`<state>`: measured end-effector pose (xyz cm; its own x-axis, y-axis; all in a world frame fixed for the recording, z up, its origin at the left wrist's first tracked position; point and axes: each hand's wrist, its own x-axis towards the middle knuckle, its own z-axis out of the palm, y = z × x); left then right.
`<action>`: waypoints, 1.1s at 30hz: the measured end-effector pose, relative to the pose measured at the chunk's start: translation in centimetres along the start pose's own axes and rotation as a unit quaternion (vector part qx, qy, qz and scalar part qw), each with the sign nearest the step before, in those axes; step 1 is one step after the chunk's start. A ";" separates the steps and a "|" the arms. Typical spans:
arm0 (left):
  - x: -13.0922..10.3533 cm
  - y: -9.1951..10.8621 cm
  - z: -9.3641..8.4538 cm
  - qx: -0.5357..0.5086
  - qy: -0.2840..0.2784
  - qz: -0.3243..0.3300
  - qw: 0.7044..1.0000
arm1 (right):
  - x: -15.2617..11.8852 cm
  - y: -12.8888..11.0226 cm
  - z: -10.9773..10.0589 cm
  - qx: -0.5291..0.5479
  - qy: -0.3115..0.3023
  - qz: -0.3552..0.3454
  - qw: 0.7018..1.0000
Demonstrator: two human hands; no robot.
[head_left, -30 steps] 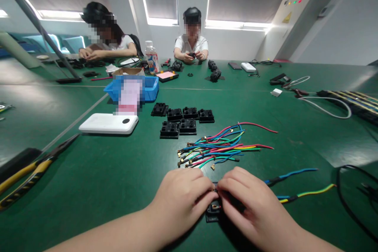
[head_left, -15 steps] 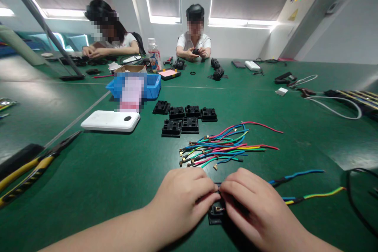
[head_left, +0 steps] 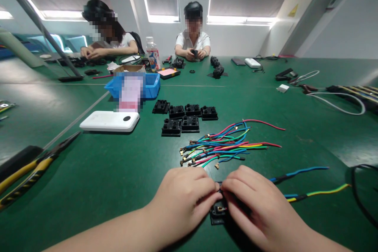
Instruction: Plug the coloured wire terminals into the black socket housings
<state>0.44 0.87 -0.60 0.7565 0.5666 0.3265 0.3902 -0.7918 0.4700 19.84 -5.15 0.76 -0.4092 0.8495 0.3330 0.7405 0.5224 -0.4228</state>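
Note:
A black plastic socket housing (head_left: pixel 217 217) lies on the green table between my hands, a small brass-coloured contact showing inside it. My left hand (head_left: pixel 184 191) pinches its far part with thumb and forefinger. Closed over its right side is my right hand (head_left: pixel 255 201), fingertips meeting those of the left; what lies beneath them is hidden. From behind the right hand a blue wire (head_left: pixel 308 169) and a yellow-green wire (head_left: pixel 329 189) run out to the right, with dark sleeves on them. Just beyond my hands lies a bunch of coloured wires (head_left: pixel 220 147) with brass terminals.
Several more black housings (head_left: pixel 190 125) sit beyond the wires. To the left are yellow-black pliers (head_left: pixel 44 165), a white power bank (head_left: pixel 103 121) and a blue bin (head_left: pixel 152 86). A black cable (head_left: pixel 354 191) curves at right. Two people sit across the table.
The view has shifted slightly. My hands stay at the housing in nearly the same grip. The person opposite has changed their hold on a dark object.

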 end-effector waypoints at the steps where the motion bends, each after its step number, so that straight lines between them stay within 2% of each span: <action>1: 0.0 0.0 0.0 -0.003 0.002 -0.002 1.000 | 0.0 0.0 0.0 -0.001 0.000 -0.001 1.000; 15: 0.1 0.0 -0.1 0.029 -0.001 0.026 0.999 | -0.3 0.2 0.3 0.004 0.010 -0.006 1.000; 22: 0.2 -0.1 -0.2 -0.003 -0.026 0.005 1.000 | -0.4 0.1 0.6 -0.002 0.012 0.004 1.000; 33: 0.1 0.0 -0.3 -0.008 -0.011 0.017 1.000 | -0.4 0.3 0.5 -0.021 0.007 -0.012 1.000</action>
<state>0.30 0.99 -0.30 0.7811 0.5333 0.3248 0.3549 -0.8071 0.4718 19.96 -5.30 0.13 -0.4207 0.8354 0.3538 0.7526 0.5391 -0.3781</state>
